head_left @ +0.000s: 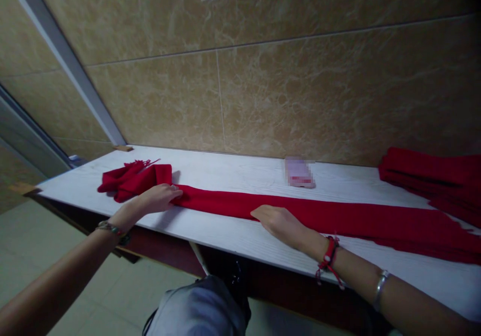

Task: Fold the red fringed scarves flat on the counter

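A long red scarf (221, 201) lies folded into a narrow band along the white tabletop. Toward the left its end is bunched up, with fringe (140, 163) sticking out at the back. My left hand (160, 198) is closed on the band just beside that bunched part, fingertips over the fabric. Farther right, my right hand (280, 221) has its fingers curled together at the front edge of the band, gripping the cloth; its fingertips are partly hidden. To the right of it the scarf widens and shows several layered edges.
A stack of folded red cloth (432, 175) sits at the back right. A blurred pinkish packet or phone (298, 172) lies near the tiled wall (263, 95). A small wooden block (123, 148) is at the back left corner. The table's front edge (225, 249) runs close to my legs.
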Motion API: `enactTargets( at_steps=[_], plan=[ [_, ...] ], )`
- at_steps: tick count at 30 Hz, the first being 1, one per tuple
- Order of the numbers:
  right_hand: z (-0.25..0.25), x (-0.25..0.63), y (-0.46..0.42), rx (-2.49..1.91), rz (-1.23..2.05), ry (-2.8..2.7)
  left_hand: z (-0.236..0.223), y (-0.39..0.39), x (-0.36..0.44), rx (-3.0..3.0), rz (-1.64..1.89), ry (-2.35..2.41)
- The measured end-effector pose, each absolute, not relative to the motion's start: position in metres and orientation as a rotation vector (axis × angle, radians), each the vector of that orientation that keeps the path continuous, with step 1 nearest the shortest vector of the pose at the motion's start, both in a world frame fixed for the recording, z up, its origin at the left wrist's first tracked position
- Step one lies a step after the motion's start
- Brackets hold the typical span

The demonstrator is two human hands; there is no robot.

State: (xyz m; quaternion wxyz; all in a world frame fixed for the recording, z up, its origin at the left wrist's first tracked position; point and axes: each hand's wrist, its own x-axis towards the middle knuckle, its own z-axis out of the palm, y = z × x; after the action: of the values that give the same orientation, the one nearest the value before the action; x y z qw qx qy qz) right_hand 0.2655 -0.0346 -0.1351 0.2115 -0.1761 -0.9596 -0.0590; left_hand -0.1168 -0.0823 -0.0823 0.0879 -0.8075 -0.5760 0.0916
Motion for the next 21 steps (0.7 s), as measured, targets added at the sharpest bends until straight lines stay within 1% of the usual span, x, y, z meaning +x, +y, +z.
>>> enactTargets(
  at_steps=[3,6,12,16,21],
  plan=[
    [-0.136,0.272,-0.038,-0.639,-0.272,-2.668,-0.086,-0.084,-0.113,-2.378,0.329,-1.663],
    [-0.133,0.279,-0.040,-0.745,-0.310,-2.704,-0.084,-0.081,-0.089,-2.401,0.267,-1.576],
    [-0.120,0.290,-0.045,-0.633,-0.301,-2.714,-0.089,-0.070,-0.011,-2.554,0.200,-1.347],
    [-0.127,0.300,-0.043,-0.532,-0.316,-2.753,-0.098,-0.063,0.010,-2.514,0.197,-1.452],
    [-0.140,0.318,-0.040,-0.547,-0.280,-2.816,-0.108,-0.065,0.018,-2.343,0.179,-1.664]
  ],
)
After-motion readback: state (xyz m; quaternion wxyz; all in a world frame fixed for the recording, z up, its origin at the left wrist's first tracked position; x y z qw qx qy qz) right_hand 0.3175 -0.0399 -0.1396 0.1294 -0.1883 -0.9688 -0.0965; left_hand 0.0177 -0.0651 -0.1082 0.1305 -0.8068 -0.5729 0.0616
